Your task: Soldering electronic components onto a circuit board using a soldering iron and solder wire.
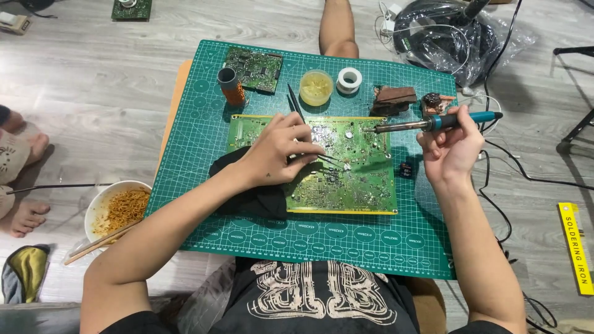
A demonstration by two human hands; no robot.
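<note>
Rightward — long yellow box [576,247] lies beside green mat [371,238].

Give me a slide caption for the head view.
Left hand holds tweezers on a green circuit board; right hand holds a soldering iron.

Grey wood-plank floor [93,74], evenly lit, black cables [513,167]

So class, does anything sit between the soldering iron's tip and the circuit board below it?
Nothing visible does. The iron, in the right hand, has its tip over the bare board; the left hand with tweezers is off to one side.
</note>
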